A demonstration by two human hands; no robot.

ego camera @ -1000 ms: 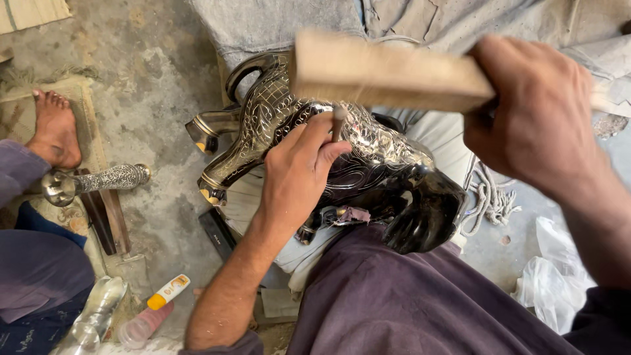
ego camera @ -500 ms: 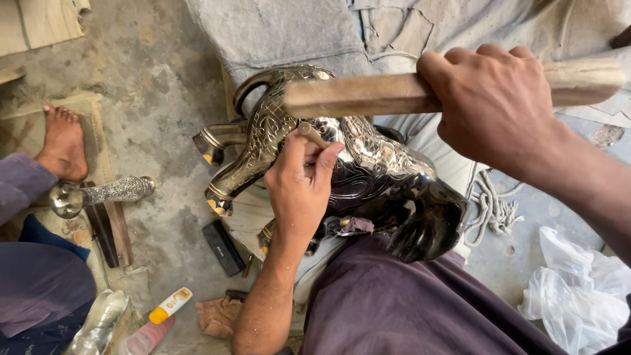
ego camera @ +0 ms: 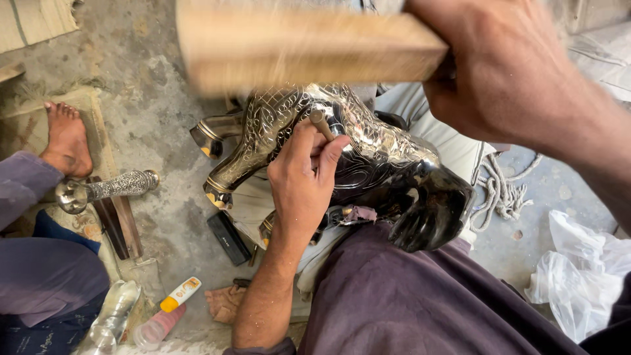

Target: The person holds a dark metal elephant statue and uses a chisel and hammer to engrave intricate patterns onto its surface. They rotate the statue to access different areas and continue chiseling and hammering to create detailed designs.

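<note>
Pressing chisel [ego camera: 321, 123] into elephant [ego camera: 368, 151] — left hand [ego camera: 303, 177], mallet [ego camera: 309, 46] above

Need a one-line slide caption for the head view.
Left hand steadies a chisel on an engraved metal animal figure; right hand raises a wooden mallet.

The animal figure [ego camera: 368, 158] is glossy dark metal, finely engraved (brassy at the leg ends). The mallet [ego camera: 309, 46] is pale matt wood. The floor [ego camera: 151, 85] is rough grey concrete; the bag [ego camera: 585, 276] thin translucent plastic.
</note>
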